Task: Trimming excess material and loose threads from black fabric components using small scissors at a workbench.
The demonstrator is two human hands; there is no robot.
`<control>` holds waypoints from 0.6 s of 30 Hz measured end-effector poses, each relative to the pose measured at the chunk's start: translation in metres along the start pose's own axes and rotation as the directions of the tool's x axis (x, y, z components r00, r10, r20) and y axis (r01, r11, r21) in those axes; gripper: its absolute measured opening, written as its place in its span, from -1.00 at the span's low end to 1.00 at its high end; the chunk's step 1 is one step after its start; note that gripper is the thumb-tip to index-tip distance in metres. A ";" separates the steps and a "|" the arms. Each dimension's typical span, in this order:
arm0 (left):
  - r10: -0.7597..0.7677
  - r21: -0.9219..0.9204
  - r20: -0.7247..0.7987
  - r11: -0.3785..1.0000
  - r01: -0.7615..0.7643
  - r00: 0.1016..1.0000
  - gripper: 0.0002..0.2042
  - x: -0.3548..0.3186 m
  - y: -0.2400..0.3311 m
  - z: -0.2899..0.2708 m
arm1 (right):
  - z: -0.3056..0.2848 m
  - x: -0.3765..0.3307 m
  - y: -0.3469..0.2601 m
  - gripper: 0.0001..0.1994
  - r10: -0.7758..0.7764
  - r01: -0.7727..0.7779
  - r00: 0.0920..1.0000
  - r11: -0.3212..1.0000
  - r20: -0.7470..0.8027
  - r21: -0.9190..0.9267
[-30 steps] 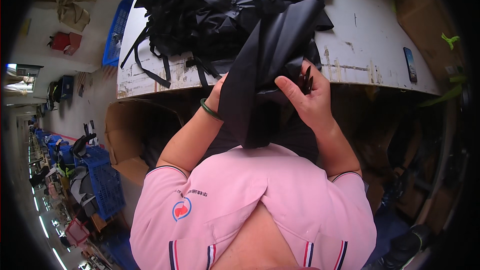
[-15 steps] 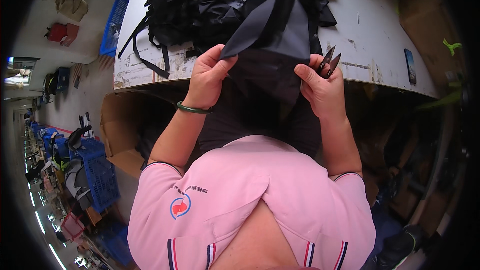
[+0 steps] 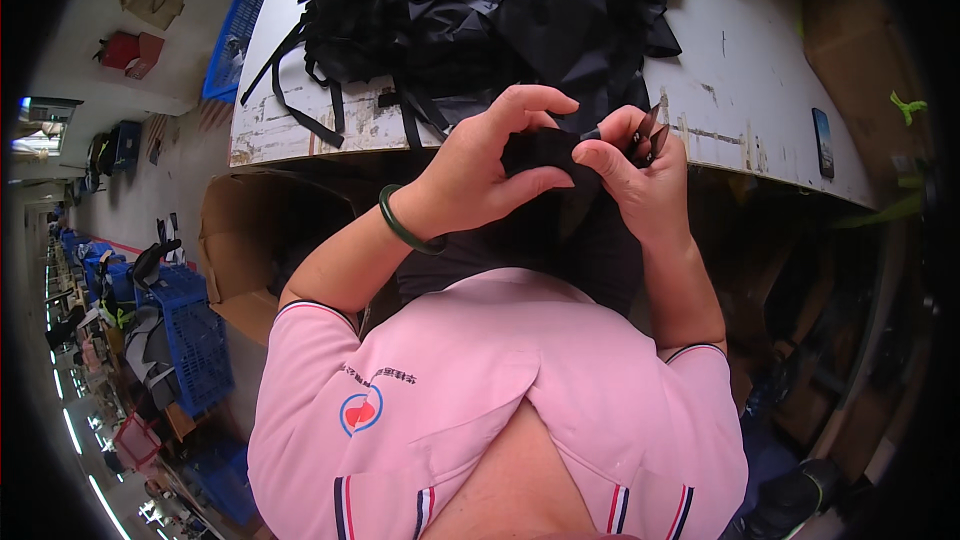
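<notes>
My right hand [image 3: 648,172] is closed, with a pair of dark thread snips [image 3: 652,130] tucked in its fingers, blades pointing up. Its thumb and forefinger pinch an edge of black fabric [image 3: 545,148], most of which is lost against the dark background. My left hand [image 3: 490,160], with a green bangle [image 3: 397,223] on its wrist, reaches across toward the right one. Its thumb and forefinger are spread apart around the fabric without closing on it; the other fingers are partly hidden.
A heap of black fabric pieces and straps [image 3: 480,20] covers the far middle of the worn white table [image 3: 740,80]. A phone [image 3: 822,142] lies on the right. Below the table's left edge stands a cardboard box [image 3: 228,240]; blue crates [image 3: 190,340] are farther left.
My left hand has let go of the fabric's left side and moved right, fingers spreading. The fabric, stretched between both hands before, has dropped out of its spread; the right hand stays nearly in place.
</notes>
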State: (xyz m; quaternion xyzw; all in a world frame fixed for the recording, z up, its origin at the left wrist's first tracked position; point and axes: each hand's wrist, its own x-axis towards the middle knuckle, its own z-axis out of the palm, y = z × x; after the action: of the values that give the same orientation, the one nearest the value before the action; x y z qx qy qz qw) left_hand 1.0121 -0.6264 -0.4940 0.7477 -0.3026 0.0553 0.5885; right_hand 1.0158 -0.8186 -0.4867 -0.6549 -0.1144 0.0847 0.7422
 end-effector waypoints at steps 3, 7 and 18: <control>-0.116 -0.057 0.035 0.991 0.118 0.993 -0.44 0.001 -0.001 -0.006 | -0.003 -0.002 0.006 -0.84 -0.020 0.020 1.000 0.999 -0.011 -0.025; -0.229 -0.041 0.032 0.972 0.230 0.973 -0.46 -0.002 0.001 -0.008 | -0.007 -0.005 0.000 -0.81 -0.173 0.151 0.981 0.965 -0.089 -0.215; -0.033 0.304 0.172 0.953 -0.021 0.985 -0.63 0.003 -0.001 -0.036 | -0.018 0.004 -0.008 -0.82 -0.245 0.335 0.932 0.865 0.269 -0.373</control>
State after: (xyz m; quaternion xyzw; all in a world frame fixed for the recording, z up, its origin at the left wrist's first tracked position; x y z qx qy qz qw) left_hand 1.0249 -0.5944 -0.4822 0.8323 -0.3386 0.0337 0.4376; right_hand 1.0241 -0.8359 -0.4808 -0.7589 -0.3058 0.0152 0.5748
